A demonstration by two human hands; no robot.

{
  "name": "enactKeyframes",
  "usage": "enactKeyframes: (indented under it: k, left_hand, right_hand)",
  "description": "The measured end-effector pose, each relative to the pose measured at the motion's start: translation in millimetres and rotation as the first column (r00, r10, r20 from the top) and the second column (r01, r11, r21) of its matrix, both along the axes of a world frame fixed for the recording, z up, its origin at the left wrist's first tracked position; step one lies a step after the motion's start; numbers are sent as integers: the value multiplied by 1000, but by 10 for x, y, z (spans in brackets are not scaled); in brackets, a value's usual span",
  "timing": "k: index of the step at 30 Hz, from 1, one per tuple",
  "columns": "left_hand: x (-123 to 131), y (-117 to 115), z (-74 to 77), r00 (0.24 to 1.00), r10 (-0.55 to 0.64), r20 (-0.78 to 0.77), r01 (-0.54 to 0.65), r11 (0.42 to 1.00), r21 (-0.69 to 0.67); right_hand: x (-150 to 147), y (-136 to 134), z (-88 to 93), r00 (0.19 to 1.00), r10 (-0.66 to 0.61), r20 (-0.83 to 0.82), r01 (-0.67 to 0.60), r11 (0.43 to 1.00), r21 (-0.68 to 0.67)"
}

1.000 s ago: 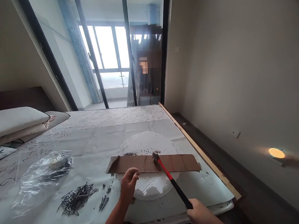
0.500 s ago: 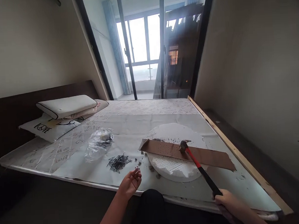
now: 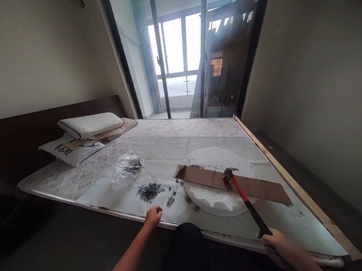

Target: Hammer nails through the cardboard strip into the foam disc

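Observation:
My right hand point(image 3: 278, 245) grips the black end of a red-and-black hammer point(image 3: 243, 198), whose steel head rests on a long brown board point(image 3: 231, 185). The board is dotted with small holes and lies across a round white foam slab point(image 3: 215, 180). My left hand point(image 3: 153, 216) hovers low over the near edge of the bed with its fingers curled in, just short of a heap of dark nails point(image 3: 149, 190). Whether anything is inside those fingers is hidden. A smaller cluster of nails point(image 3: 170, 200) lies to the right of the heap.
A crumpled clear plastic bag point(image 3: 127, 168) sits behind the nails on the sheet-covered mattress point(image 3: 157, 152). Pillows point(image 3: 87, 129) are stacked at the far left by a dark headboard. A wooden strip point(image 3: 294, 186) runs along the right side. Glass doors stand beyond.
My left hand has left the board and drawn back toward the nail heap, curling shut. The view swung left and pulled back. The hammer head stays on the board.

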State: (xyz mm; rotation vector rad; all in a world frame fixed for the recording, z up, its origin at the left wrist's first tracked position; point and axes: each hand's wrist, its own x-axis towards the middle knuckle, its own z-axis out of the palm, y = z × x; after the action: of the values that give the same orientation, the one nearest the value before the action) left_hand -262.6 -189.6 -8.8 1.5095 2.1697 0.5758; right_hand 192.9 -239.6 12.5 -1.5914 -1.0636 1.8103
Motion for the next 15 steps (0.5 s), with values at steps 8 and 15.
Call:
enactKeyframes:
  k: [8, 15]
  left_hand:
    - [228, 547, -85, 992, -103, -78, 107, 994, 39]
    - [368, 762, -111, 992, -92, -89, 93, 996, -1]
  right_hand:
    - [-75, -1, -9, 998, -46, 43, 46, 999, 13]
    - [-89, 15, 11, 997, -63, 48, 64, 998, -16]
